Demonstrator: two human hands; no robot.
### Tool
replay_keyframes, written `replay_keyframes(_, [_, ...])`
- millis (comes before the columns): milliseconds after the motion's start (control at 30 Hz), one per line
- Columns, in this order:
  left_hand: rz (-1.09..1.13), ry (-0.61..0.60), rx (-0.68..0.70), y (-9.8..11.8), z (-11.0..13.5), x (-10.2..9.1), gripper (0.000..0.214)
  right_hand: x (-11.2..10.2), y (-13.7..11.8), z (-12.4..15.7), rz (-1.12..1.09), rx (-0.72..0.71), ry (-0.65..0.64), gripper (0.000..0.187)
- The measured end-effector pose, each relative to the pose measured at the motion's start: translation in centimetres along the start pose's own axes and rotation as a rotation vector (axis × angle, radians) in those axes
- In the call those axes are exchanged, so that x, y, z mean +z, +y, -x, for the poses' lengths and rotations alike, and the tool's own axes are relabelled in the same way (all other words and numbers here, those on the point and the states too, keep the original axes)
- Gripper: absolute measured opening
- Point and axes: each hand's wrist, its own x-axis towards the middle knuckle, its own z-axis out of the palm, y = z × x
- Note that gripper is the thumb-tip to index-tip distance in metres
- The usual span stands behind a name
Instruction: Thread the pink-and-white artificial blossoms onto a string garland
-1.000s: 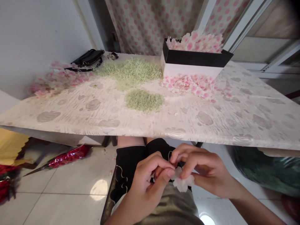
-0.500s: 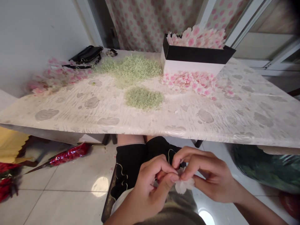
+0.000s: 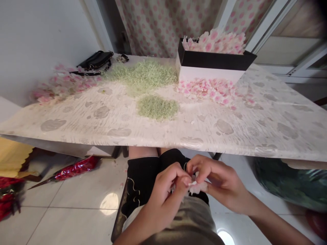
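Over my lap, in front of the table's near edge, a pale pink-white artificial flower [image 3: 198, 188] is pinched between both hands. My left hand [image 3: 170, 192] is closed, thumb and forefinger pressed together at the flower's left edge. From the other side my right hand [image 3: 217, 180] grips the same flower, fingers bent over its top and right petals. The fingers hide part of the petals and the flower's centre. On the table, a heap of pink and white blossoms [image 3: 211, 90] lies before a white box with a black rim [image 3: 217, 61].
More blossoms [image 3: 214, 41] fill the box. Pale green shredded filler [image 3: 145, 73] lies mid-table, with a smaller pile [image 3: 158, 107] nearer me. Further left are loose blossoms [image 3: 66, 81] and a black bag [image 3: 95, 61]. A red-wrapped bouquet [image 3: 76, 169] lies on the floor.
Both hands have risen slightly with the flower. Its petals have turned and now show less below the fingers.
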Motion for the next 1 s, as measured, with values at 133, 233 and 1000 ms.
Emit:
replay_keyframes(133, [0.010, 0.036, -0.078, 0.3, -0.3, -0.6, 0.024, 0.1, 0.2, 0.0, -0.140, 0.074, 0.028, 0.018])
replay_keyframes(233, [0.050, 0.064, -0.103, 0.4, -0.3, -0.9, 0.026, -0.3, 0.3, 0.3, -0.198, 0.081, 0.068, 0.016])
replay_keyframes(1000, [0.375, 0.013, 0.089, 0.6, -0.3, -2.0, 0.019, -0.3, 2.5, -0.6, -0.427, 0.369, -0.093, 0.025])
